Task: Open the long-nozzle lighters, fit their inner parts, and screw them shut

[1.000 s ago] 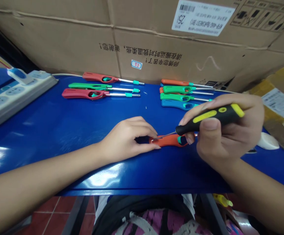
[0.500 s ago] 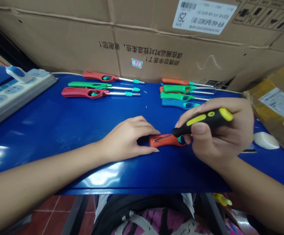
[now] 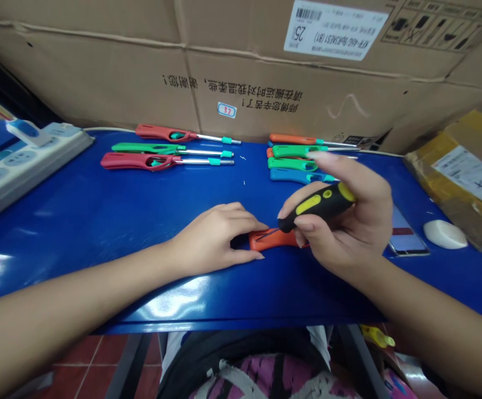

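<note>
An orange long-necked lighter (image 3: 280, 239) lies on the blue table in front of me. My left hand (image 3: 219, 235) pinches its handle end between thumb and forefinger. In my right hand (image 3: 353, 216) is a black and yellow screwdriver (image 3: 326, 206), tilted so its thin shaft points down left onto the lighter's handle, at or near a slot. Right fingers hide the front part of the lighter. Behind the right hand lie several lighters, among them a green one (image 3: 290, 163) and a blue one (image 3: 290, 175).
Red lighters (image 3: 136, 161) and a green one (image 3: 141, 148) lie at back left. A power strip (image 3: 28, 160) sits at far left. A phone (image 3: 407, 230), white mouse (image 3: 445, 234) and taped parcel (image 3: 465, 172) are at right. A large carton (image 3: 120, 72) stands behind.
My right hand has shifted left and tipped the screwdriver handle more upright, its fingers more spread. The phone now shows more. My left hand still holds the lighter.
</note>
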`<state>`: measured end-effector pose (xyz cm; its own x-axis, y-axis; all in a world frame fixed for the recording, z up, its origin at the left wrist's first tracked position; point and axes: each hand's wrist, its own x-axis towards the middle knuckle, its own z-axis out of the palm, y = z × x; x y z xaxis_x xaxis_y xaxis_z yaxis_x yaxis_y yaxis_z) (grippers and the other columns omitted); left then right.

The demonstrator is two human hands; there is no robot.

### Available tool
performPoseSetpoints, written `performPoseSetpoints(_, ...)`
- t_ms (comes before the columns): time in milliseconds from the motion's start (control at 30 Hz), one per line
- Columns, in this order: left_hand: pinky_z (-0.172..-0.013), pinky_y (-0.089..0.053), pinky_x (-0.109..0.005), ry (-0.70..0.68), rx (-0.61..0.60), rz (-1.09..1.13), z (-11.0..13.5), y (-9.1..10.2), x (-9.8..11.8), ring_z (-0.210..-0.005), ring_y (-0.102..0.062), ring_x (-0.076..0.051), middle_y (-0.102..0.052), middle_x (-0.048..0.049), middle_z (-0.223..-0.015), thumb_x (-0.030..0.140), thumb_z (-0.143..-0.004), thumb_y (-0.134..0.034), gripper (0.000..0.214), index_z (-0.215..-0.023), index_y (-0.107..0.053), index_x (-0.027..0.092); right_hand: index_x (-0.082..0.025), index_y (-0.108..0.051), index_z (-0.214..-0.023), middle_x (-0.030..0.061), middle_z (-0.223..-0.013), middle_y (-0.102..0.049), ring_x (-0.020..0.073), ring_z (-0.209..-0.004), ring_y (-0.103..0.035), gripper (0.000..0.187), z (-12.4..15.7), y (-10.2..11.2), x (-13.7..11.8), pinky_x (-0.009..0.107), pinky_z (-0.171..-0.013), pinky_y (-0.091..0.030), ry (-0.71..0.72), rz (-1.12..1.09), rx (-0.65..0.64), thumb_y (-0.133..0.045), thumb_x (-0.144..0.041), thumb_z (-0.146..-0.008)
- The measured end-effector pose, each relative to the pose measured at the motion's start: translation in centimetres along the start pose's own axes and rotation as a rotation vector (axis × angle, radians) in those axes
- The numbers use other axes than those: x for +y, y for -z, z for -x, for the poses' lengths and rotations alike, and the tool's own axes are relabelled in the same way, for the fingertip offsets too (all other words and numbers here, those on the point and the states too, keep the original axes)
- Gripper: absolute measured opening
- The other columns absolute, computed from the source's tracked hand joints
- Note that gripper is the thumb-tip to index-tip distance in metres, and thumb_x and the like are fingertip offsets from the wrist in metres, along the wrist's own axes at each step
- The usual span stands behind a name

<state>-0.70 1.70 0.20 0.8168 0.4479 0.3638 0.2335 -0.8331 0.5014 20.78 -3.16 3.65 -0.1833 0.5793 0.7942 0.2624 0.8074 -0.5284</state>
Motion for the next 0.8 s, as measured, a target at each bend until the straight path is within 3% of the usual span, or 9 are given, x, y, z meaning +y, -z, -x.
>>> performPoseSetpoints(167, -0.09, -0.051, -0.038, 0.038, -0.044, 0.02, -0.1, 0.2, 0.2, -0.099, -0.065, -0.023, -0.077, -0.0043, -0.107, 0.038, -0.09, -0.076, 0.033, -0.116, -0.072, 0.019, -0.022, -0.046, -0.148, 0.0081, -0.138, -0.067, 0.0214, -0.109, -0.074, 0.049, -0.3, 0.9, -0.9, 0.037, -0.086, -0.065, 0.035, 0.064, -0.189, -0.051, -0.022, -0.1)
performPoseSetpoints(267, -0.09, -0.051, -0.038, 0.045, -0.055, 0.021, -0.1, 0.2, 0.3, -0.1, -0.066, -0.024, -0.076, -0.0051, -0.108, 0.038, -0.091, -0.074, 0.031, -0.115, -0.072, 0.019, -0.019, -0.049, -0.143, 0.0084, -0.13, -0.071, 0.0191, -0.101, -0.075, 0.045, -0.7, 1.3, -1.5, 0.034, -0.083, -0.064, 0.035, 0.077, -0.284, -0.052, -0.018, -0.098)
performPoseSetpoints(433, -0.089, -0.051, -0.037, 0.015, -0.024, 0.011, -0.2, 0.1, 0.2, -0.098, -0.066, -0.023, -0.076, -0.0047, -0.108, 0.037, -0.09, -0.076, 0.031, -0.114, -0.071, 0.019, -0.023, -0.061, -0.119, 0.0024, -0.093, -0.077, 0.015, -0.072, -0.071, 0.027, -0.8, 1.4, -1.2, 0.027, -0.065, -0.061, 0.15, 0.287, -0.207, -0.07, -0.025, -0.093)
performPoseSetpoints(500, -0.088, -0.051, -0.036, 0.005, -0.024, 0.015, -0.3, 0.1, 0.2, -0.097, -0.066, -0.022, -0.076, -0.0048, -0.106, 0.037, -0.089, -0.077, 0.032, -0.113, -0.072, 0.018, -0.022, -0.061, -0.125, 0.006, -0.104, -0.077, 0.0154, -0.076, -0.072, 0.028, -0.5, 1.2, -0.8, 0.027, -0.069, -0.062, 0.142, 0.275, -0.142, -0.064, -0.028, -0.097)
performPoseSetpoints(633, -0.088, -0.051, -0.037, 0.006, -0.027, 0.015, -0.3, 0.2, 0.2, -0.096, -0.065, -0.022, -0.075, -0.0053, -0.104, 0.038, -0.088, -0.078, 0.035, -0.115, -0.071, 0.017, -0.022, -0.04, -0.149, 0.0119, -0.138, -0.063, 0.0187, -0.091, -0.074, 0.044, 0.2, 0.8, 0.2, 0.036, -0.076, -0.064, -0.048, 0.098, -0.121, -0.038, -0.027, -0.106)
performPoseSetpoints(700, -0.088, -0.05, -0.037, 0.004, -0.024, 0.016, -0.2, 0.2, 0.2, -0.096, -0.065, -0.022, -0.075, -0.0056, -0.106, 0.037, -0.089, -0.078, 0.036, -0.117, -0.071, 0.016, -0.024, -0.044, -0.146, 0.0106, -0.138, -0.063, 0.0178, -0.089, -0.074, 0.044, 0.2, 0.7, 0.5, 0.035, -0.075, -0.064, -0.031, 0.097, -0.109, -0.047, -0.026, -0.103)
performPoseSetpoints(800, -0.086, -0.05, -0.036, 0.005, -0.021, 0.027, -0.1, 0.1, 0.1, -0.096, -0.065, -0.022, -0.075, -0.0058, -0.106, 0.033, -0.089, -0.077, 0.036, -0.12, -0.07, 0.016, -0.023, -0.061, -0.126, 0.0051, -0.114, -0.074, 0.0145, -0.076, -0.072, 0.036, -0.1, 0.8, 0.6, 0.029, -0.07, -0.062, 0.119, 0.234, 0.001, -0.071, -0.026, -0.091)
